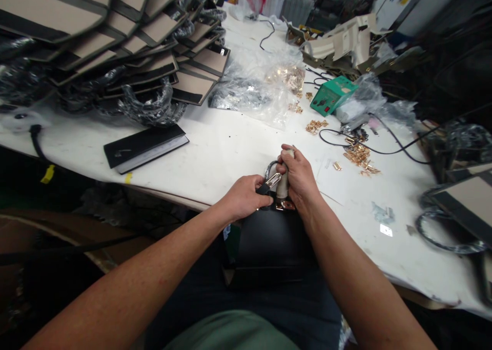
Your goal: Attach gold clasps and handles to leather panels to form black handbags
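Observation:
My right hand is closed around an upright beige cylindrical tool; its kind is not clear. The tool's lower end is right by a shiny gold-coloured metal fitting at the top edge of a black bag. Beside it, my left hand pinches a black strap that has a bright metal piece on its end. A plastic-wrapped handle loop rises behind the strap. The bag rests at the table's front edge, over my lap, and my fingers partly cover its top.
Stacked bag panels with wrapped handles fill the left. A black notebook-like item lies nearer. To the right are a green control box, cables, gold-coloured fittings and another bag. Clear plastic bags lie behind.

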Tool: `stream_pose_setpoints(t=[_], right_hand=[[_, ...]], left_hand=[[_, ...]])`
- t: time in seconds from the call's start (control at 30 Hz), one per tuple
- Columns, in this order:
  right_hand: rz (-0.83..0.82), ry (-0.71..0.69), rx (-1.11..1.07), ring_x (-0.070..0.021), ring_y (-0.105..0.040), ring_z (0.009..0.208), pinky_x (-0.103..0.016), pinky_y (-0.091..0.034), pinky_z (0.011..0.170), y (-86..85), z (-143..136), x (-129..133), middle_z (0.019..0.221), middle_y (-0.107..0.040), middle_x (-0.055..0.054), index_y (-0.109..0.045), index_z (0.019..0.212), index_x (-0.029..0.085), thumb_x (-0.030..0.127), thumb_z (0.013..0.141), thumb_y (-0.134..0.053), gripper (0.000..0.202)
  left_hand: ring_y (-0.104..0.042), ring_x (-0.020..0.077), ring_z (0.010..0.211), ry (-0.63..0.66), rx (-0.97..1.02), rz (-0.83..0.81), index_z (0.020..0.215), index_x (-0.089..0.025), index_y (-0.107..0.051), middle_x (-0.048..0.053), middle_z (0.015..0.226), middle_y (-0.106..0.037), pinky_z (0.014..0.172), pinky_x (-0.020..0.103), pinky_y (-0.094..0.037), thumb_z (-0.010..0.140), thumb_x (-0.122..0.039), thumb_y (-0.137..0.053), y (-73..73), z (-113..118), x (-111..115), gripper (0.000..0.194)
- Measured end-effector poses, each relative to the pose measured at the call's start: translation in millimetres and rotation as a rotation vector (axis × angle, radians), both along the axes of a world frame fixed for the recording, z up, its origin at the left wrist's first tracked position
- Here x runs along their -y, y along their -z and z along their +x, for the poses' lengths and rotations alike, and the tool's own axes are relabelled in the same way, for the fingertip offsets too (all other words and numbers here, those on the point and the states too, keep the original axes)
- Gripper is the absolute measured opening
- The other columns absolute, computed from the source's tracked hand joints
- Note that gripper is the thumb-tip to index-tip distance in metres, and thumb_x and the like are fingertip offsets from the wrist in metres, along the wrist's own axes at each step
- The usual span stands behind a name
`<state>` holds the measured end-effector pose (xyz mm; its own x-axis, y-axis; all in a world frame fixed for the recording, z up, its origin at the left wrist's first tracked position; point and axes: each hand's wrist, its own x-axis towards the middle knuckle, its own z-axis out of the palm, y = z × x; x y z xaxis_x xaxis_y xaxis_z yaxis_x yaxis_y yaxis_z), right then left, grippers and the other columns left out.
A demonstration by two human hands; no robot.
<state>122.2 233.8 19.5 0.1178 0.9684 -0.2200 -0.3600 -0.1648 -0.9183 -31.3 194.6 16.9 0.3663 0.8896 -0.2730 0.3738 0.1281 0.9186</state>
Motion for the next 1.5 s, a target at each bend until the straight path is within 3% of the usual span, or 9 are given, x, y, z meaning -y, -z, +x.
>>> stream_pose_setpoints(t=[0.43, 0.87, 1.4, 1.5], right_hand=[[-0.008, 0.021, 0.02, -0.0055, -0.045, 0.052, -0.017, -0.034, 0.044, 2.5, -1.0, -1.4, 0.074, -0.052, 0.007, -0.058, 0.11, 0.024, 0.034, 0.076, -0.075, 0.04], [0.009, -0.05, 0.046, -0.0058, -0.042, 0.05, -0.018, -0.035, 0.045, 11.3, -3.1, -1.3, 0.074, -0.05, 0.007, -0.058, 0.111, 0.023, 0.036, 0.078, -0.073, 0.038], [0.01, -0.095, 0.094, -0.005, -0.041, 0.049, -0.018, -0.036, 0.045, 17.6, -6.1, -1.6, 0.074, -0.052, 0.007, -0.059, 0.111, 0.022, 0.036, 0.081, -0.07, 0.034], [0.052, -0.061, 0.066, -0.0055, -0.044, 0.051, -0.018, -0.038, 0.045, 10.2, -5.6, 0.1, 0.075, -0.051, 0.007, -0.059, 0.112, 0.022, 0.038, 0.082, -0.07, 0.035]], left_hand=[[-0.051, 0.0132, 0.06, -0.027, -0.053, 0.027, 0.071, -0.019, -0.06, -0.005, 0.063, -0.056, 0.055, 0.025, -0.033, 0.065, -0.022, -0.07, -1.6, 2.4, -0.7, 0.011], [-0.057, 0.0149, 0.065, -0.118, -0.161, 0.092, 0.083, -0.018, -0.068, -0.003, 0.073, -0.066, 0.058, 0.027, -0.037, 0.066, -0.016, -0.069, 2.9, 11.5, 5.5, 0.018], [-0.061, 0.0176, 0.069, -0.151, -0.122, 0.092, 0.086, -0.019, -0.066, 0.0, 0.078, -0.07, 0.062, 0.027, -0.04, 0.065, -0.017, -0.068, 8.4, 13.2, 8.4, 0.021], [-0.063, 0.0185, 0.074, -0.123, -0.105, 0.098, 0.091, -0.018, -0.067, 0.0, 0.082, -0.07, 0.066, 0.028, -0.043, 0.067, -0.019, -0.068, 4.8, 10.7, 6.4, 0.024]])
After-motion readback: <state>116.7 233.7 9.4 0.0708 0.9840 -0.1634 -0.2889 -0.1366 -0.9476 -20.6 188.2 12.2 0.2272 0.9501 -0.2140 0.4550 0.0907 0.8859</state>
